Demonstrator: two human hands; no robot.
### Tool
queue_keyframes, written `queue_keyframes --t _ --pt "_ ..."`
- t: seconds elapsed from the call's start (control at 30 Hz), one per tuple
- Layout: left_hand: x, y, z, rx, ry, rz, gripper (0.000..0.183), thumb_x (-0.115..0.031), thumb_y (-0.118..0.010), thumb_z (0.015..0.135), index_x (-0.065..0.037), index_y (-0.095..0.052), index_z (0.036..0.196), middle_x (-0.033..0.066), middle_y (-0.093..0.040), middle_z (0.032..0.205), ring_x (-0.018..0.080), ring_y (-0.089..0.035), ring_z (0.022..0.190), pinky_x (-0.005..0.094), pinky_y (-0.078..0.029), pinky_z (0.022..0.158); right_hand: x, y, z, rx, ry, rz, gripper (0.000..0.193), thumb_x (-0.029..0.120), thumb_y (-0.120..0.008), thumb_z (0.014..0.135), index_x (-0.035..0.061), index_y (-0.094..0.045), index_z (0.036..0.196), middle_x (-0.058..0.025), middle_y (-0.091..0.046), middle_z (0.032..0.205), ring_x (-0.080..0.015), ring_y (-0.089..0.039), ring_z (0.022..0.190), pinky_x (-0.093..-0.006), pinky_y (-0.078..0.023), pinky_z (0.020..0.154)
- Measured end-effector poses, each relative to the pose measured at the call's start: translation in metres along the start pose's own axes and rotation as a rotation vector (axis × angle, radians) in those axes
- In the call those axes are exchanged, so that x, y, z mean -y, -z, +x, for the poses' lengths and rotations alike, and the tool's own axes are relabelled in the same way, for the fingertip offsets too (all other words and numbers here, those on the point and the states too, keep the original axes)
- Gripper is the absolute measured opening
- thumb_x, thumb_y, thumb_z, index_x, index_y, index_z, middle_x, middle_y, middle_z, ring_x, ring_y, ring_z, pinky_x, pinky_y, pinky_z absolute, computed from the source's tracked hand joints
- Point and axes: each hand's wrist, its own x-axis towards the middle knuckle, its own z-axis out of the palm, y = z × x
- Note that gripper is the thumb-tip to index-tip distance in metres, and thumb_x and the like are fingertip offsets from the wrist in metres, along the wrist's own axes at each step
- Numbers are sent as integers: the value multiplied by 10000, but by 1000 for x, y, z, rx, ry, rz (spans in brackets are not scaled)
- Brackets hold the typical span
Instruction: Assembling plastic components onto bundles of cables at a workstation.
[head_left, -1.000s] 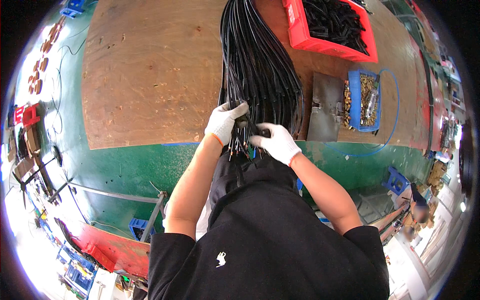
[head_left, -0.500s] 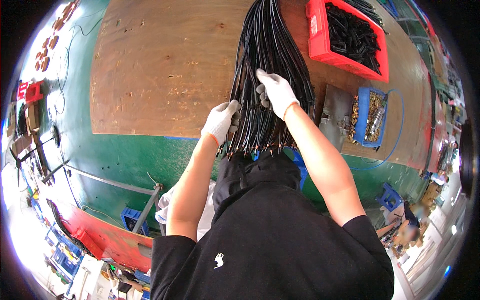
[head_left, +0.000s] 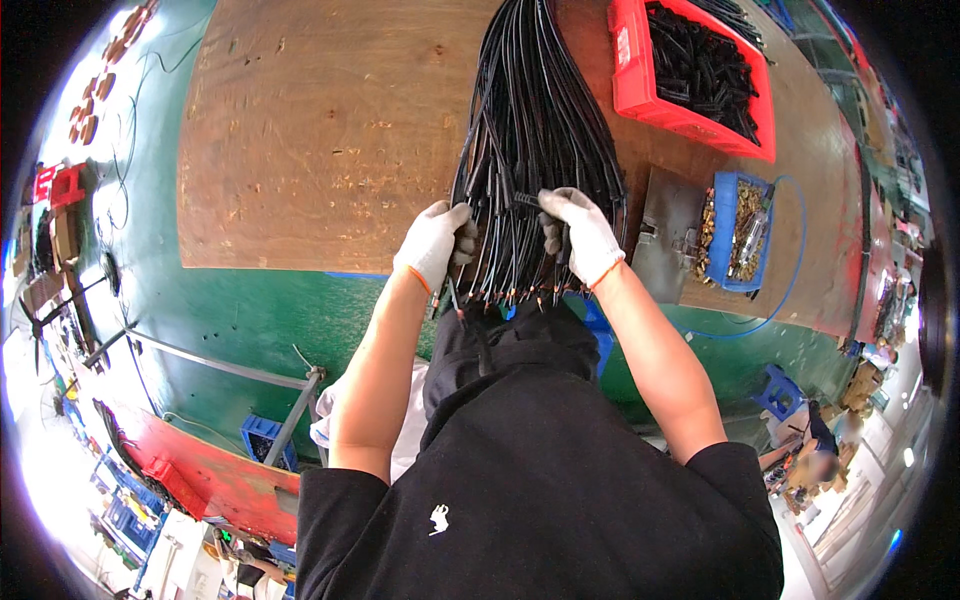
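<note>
A thick bundle of black cables (head_left: 535, 110) runs down the wooden table and past its near edge, with stripped, copper-coloured ends fanned out above my lap. My left hand (head_left: 436, 242), in a white glove with grey fingertips, is closed at the bundle's left side, its fingers curled round a cable there. Over the right part of the bundle is my right hand (head_left: 583, 236), gloved alike. Its thumb and forefinger pinch a short black ribbed sleeve (head_left: 525, 199) that points left across the cables. The curled lower fingers partly hide what lies under them.
A red bin (head_left: 625, 80) of black sleeves stands at the far right of the table (head_left: 310, 140). Nearer, a blue tray (head_left: 722, 240) holds small brass-coloured parts, beside a dark metal plate (head_left: 668, 215). A blue hose (head_left: 803, 240) curves round the tray. Another person (head_left: 822, 430) is at far right.
My right hand has come down and to the right over the bundle, and the black ribbed sleeve now shows in its pinch. My left hand stays at the bundle's left side.
</note>
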Motion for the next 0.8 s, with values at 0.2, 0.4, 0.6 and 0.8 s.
queue_keyframes --t 0.2,0.4,0.6,0.8 --pt "-8 -37 -14 160 93 -367 308 -307 -778 973 -64 -680 1137 40 -706 930 148 -662 720 298 -554 633 -39 1 -15 273 140 -390 501 183 -806 885 10 -617 1315 -83 -699 1229 -143 -674 1000 -283 -561 792" --pt "-16 -43 -15 230 47 -23 338 -298 -773 972 -48 -687 1182 16 -742 985 114 -685 744 288 -545 576 -49 22 -32 350 168 -512 583 111 -742 895 24 -565 1444 -132 -691 1287 -195 -668 1102 -357 -520 1013" --pt "5 -45 0 299 39 -184 235 -224 -722 1008 -76 -686 1187 -13 -712 982 103 -654 777 277 -550 713 -36 44 -66 290 92 -561 387 221 -727 974 29 -697 1309 -123 -752 1118 -178 -700 1017 -343 -549 941" --pt "1 -69 -11 274 -60 -371 107 -193 -668 1044 -93 -657 1080 25 -695 959 121 -647 787 309 -581 722 -49 75 -84 199 272 -785 340 254 -796 885 60 -789 1164 -150 -755 1153 -277 -731 1086 -369 -553 972"
